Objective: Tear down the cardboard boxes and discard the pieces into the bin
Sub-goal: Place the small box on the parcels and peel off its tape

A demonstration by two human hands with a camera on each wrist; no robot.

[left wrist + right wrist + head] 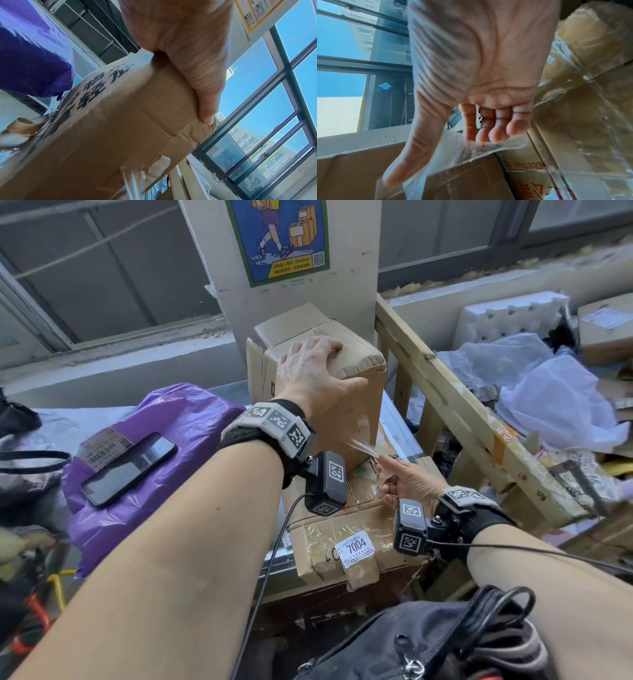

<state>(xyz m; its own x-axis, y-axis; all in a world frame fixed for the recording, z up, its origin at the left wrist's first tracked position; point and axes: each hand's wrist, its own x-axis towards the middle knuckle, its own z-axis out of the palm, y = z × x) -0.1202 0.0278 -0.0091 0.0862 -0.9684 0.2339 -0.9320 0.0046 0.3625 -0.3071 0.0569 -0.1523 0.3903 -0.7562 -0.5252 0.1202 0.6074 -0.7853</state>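
Observation:
A tall brown cardboard box (pixel 356 405) stands upright on a flatter taped box (pixel 346 534) that bears a "7004" label. My left hand (pixel 315 368) grips the tall box's top, fingers curled over the far edge and thumb on the near face. The left wrist view shows the thumb (pixel 205 88) pressed along the box (pixel 120 128), which has black printed characters. My right hand (pixel 404 484) pinches a strip of clear tape (pixel 359 448) that runs up to the tall box's lower corner. In the right wrist view the tape (pixel 453 148) lies across thumb and fingertips.
A purple plastic bag (pixel 191 419) with a phone (pixel 128 469) on it lies to the left. A slanted wooden frame (pixel 455 405) stands right of the boxes; behind it are plastic bags (pixel 555 392), foam and cardboard. A black bag (pixel 428 642) sits near my body.

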